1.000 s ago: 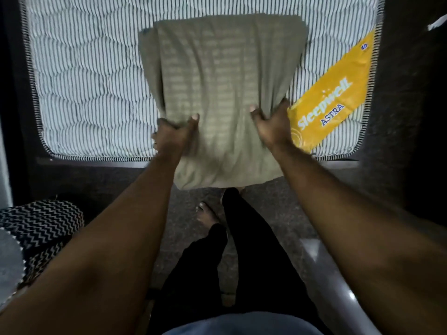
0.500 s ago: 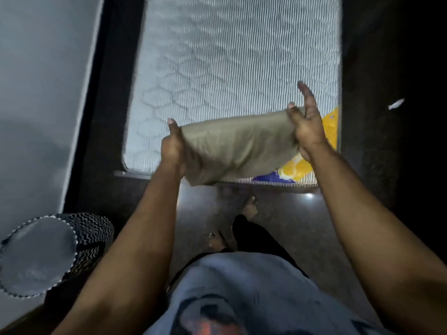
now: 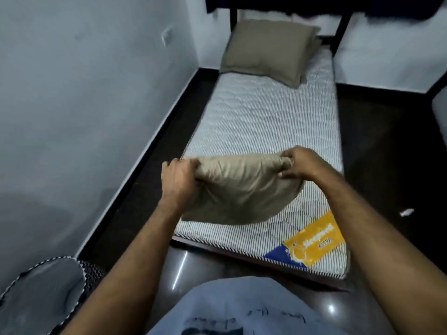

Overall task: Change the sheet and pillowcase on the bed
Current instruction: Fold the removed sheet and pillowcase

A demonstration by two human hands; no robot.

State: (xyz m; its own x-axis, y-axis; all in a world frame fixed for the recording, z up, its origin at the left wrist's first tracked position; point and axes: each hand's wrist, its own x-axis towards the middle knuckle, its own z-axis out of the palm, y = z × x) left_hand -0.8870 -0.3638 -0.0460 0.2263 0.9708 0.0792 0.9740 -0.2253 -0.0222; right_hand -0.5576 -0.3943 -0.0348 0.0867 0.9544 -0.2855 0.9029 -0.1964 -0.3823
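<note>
I hold a khaki-brown pillow [image 3: 242,189] over the foot end of a bare striped quilted mattress [image 3: 263,122]. My left hand [image 3: 179,177] grips its left top corner, and my right hand [image 3: 300,163] grips the right top corner, fingers curled into the bunched cloth. The pillow's lower edge hangs down close to the mattress. A second pillow in the same khaki cover [image 3: 268,49] lies at the head end against the dark bed frame. No sheet covers the mattress.
A yellow and blue brand label [image 3: 312,240] marks the mattress's near right corner. A pale wall [image 3: 84,93] runs along the left, with a narrow dark floor gap. A black-and-white zigzag bundle [image 3: 46,293] sits at lower left. Dark floor [image 3: 387,153] lies to the right.
The view has lifted from straight down to along the bed, revealing the head end and far pillow. Both hands turned over and now grip the pillow's top corners from above.
</note>
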